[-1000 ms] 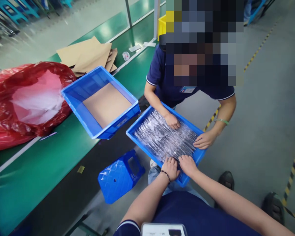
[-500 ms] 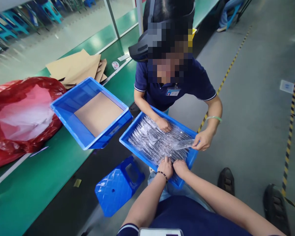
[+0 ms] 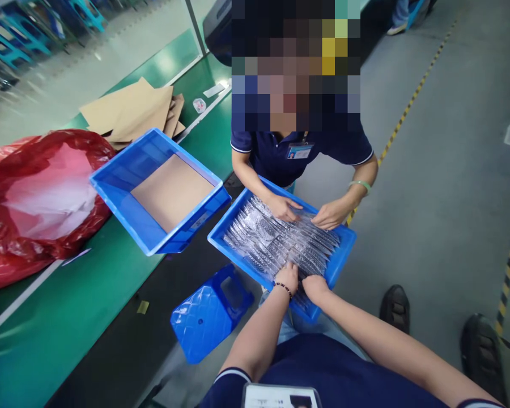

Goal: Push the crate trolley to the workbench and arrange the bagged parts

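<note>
A blue plastic crate (image 3: 345, 249) rests between me and a co-worker, packed with several rows of silvery plastic-wrapped packets (image 3: 276, 241). My left hand (image 3: 287, 277), with a bead bracelet at the wrist, presses curled fingers into the packets at the crate's near edge. Right beside it, my right hand (image 3: 314, 286) also digs closed fingers into the same packets. Opposite me, the co-worker's two hands (image 3: 310, 212) rest on the packets at the far side of the crate.
On the green conveyor table (image 3: 68, 306) stands a second blue crate (image 3: 114, 192) lined with cardboard. A red plastic bag (image 3: 38, 192) lies at the left, with flat cardboard sheets (image 3: 127, 110) behind. A blue stool (image 3: 208, 314) stands below, and dark shoes (image 3: 393, 306) sit on the grey floor.
The co-worker's hand at the crate's right edge, which held a loose packet, has moved inward next to the other hand. My hands stay at the near edge.
</note>
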A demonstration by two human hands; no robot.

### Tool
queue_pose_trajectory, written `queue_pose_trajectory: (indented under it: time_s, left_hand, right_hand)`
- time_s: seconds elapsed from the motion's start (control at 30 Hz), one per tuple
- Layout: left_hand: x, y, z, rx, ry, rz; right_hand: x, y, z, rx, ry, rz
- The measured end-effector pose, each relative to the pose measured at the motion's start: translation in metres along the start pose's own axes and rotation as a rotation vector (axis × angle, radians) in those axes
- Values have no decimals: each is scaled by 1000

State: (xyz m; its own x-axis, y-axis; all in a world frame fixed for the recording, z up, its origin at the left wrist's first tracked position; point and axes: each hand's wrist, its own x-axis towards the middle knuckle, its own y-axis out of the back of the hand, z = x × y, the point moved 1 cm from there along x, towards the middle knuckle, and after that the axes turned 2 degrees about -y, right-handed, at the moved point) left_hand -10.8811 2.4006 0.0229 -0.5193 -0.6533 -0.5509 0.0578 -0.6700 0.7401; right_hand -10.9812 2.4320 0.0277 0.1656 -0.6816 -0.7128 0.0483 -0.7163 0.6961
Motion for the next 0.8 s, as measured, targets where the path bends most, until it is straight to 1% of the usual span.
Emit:
queue_pose_trajectory:
  time_s: [0.13,0.27,0.37,0.47,0.53,0.67,0.73,0.8]
  left_hand:
    - [11,7,-5,18,-64,-68]
    - [12,10,-9,28,-157,-108]
    - [12,11,-10,30,-211,-136]
    - [15,13,-11,15,-226,-153]
    - [20,13,-10,-9,-207,-155]
    - [26,14,-9,-124,-139,-115]
    - [25,16,-9,-224,-106,-65]
    - [20,19,-9,-354,-75,9]
  right_hand:
    - [-5,4,1,-24,-54,40]
    - [-13,8,1,-19,-51,102]
    - [-13,9,3,8,-33,114]
    - [-9,11,4,46,-33,115]
    - [-5,12,3,72,-43,121]
    - [-1,17,-3,122,-59,148]
    - [-6,24,-3,145,-58,179]
    - [-14,34,2,161,-55,224]
